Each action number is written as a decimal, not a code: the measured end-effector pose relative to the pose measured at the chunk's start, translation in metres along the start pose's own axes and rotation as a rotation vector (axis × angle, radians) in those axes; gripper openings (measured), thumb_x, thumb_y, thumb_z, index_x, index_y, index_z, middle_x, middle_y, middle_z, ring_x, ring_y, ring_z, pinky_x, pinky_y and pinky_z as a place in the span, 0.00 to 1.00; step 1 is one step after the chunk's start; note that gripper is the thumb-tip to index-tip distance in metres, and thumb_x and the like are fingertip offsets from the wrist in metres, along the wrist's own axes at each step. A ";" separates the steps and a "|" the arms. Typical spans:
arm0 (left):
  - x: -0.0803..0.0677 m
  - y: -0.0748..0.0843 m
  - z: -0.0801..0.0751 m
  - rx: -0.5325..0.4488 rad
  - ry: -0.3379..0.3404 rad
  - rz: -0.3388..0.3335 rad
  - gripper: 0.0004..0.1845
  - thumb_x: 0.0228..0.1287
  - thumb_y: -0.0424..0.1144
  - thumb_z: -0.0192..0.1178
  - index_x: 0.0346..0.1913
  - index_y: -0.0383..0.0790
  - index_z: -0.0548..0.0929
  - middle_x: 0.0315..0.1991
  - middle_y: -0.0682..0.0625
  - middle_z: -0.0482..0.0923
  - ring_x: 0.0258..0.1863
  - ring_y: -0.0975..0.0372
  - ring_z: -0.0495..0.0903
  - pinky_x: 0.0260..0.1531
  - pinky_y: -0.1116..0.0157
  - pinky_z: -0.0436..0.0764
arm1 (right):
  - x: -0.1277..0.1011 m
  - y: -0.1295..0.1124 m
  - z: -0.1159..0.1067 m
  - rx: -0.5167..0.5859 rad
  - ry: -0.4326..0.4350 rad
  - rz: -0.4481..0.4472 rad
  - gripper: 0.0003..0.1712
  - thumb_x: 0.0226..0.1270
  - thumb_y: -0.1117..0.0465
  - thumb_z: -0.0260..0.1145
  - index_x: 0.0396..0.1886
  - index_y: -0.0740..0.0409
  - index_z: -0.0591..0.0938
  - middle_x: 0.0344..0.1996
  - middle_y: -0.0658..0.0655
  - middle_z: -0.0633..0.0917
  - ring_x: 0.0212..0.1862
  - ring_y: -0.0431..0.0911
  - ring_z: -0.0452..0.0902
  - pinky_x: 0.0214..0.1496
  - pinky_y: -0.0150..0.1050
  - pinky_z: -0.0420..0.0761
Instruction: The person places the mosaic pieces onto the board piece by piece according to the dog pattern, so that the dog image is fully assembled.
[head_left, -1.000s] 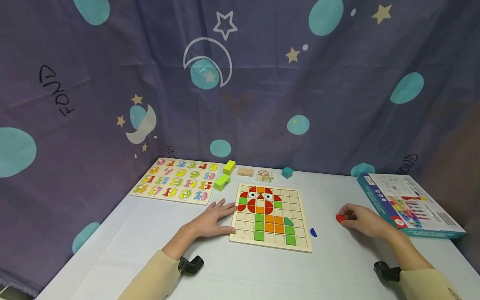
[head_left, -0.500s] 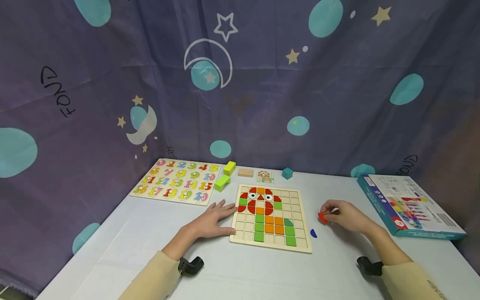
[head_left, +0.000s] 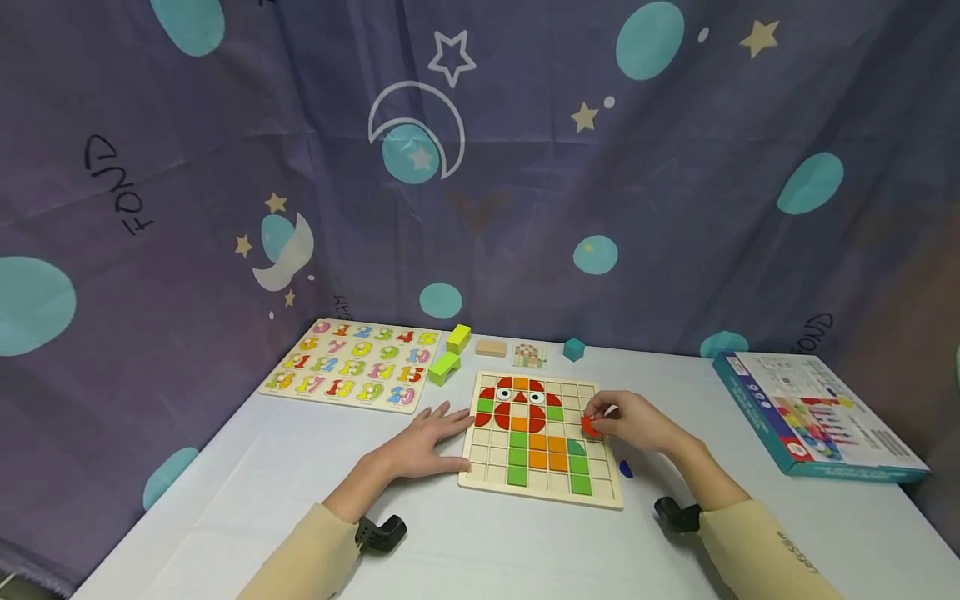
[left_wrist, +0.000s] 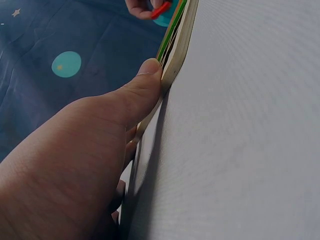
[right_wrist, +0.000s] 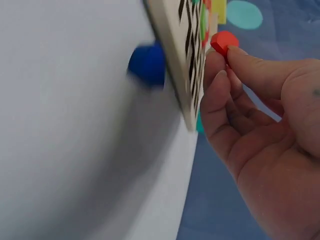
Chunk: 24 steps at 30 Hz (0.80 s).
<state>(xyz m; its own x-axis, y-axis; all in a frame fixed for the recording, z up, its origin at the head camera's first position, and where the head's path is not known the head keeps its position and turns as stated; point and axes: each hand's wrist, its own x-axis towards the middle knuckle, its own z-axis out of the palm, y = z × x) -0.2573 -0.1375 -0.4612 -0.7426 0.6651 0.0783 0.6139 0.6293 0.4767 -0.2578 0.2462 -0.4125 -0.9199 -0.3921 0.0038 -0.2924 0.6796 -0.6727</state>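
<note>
A wooden grid board (head_left: 495, 477) lies on the table with red, green and orange pieces set in its squares, two of them eyes. Against its left edge rests my left hand (head_left: 422, 442), fingers spread, the thumb touching the rim in the left wrist view. Above the board's right part, my right hand (head_left: 637, 421) pinches a small red piece (right_wrist: 224, 42) with a curved edge between thumb and fingertips. On the table just off the board's right edge lies a blue half-round piece (head_left: 626, 469).
A number puzzle board (head_left: 360, 403) lies at the back left, beside green blocks (head_left: 445, 367). Behind the grid board are a plain wooden block (head_left: 491, 348), a picture card (head_left: 530, 355) and a teal block (head_left: 573, 349). A flat box (head_left: 832, 417) lies at the right.
My right hand has moved left with the red piece, from beside the box to over the board's right part. My left hand has stayed in place.
</note>
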 end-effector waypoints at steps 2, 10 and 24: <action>-0.001 0.000 0.000 -0.001 0.001 0.000 0.42 0.66 0.61 0.64 0.76 0.45 0.67 0.77 0.48 0.61 0.78 0.44 0.46 0.73 0.41 0.44 | 0.006 -0.003 0.004 0.004 -0.009 -0.003 0.03 0.68 0.69 0.67 0.38 0.59 0.82 0.34 0.52 0.79 0.40 0.48 0.74 0.44 0.40 0.80; -0.001 -0.001 0.000 -0.008 0.000 -0.005 0.41 0.65 0.61 0.64 0.76 0.45 0.68 0.77 0.49 0.61 0.78 0.45 0.46 0.74 0.42 0.44 | 0.029 -0.014 0.019 -0.034 -0.033 -0.030 0.04 0.68 0.71 0.67 0.38 0.59 0.83 0.32 0.50 0.79 0.39 0.47 0.73 0.45 0.42 0.79; 0.000 0.000 0.000 0.003 -0.001 -0.018 0.41 0.65 0.60 0.65 0.76 0.46 0.68 0.77 0.49 0.60 0.78 0.45 0.46 0.74 0.43 0.43 | 0.036 -0.021 0.026 -0.089 -0.065 -0.027 0.03 0.67 0.70 0.69 0.36 0.59 0.83 0.31 0.50 0.79 0.36 0.46 0.73 0.41 0.40 0.78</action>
<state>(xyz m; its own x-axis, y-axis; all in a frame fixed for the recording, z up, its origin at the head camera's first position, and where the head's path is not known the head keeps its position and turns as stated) -0.2572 -0.1375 -0.4614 -0.7531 0.6543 0.0687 0.6012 0.6420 0.4758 -0.2782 0.2015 -0.4180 -0.8934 -0.4482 -0.0292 -0.3414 0.7198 -0.6044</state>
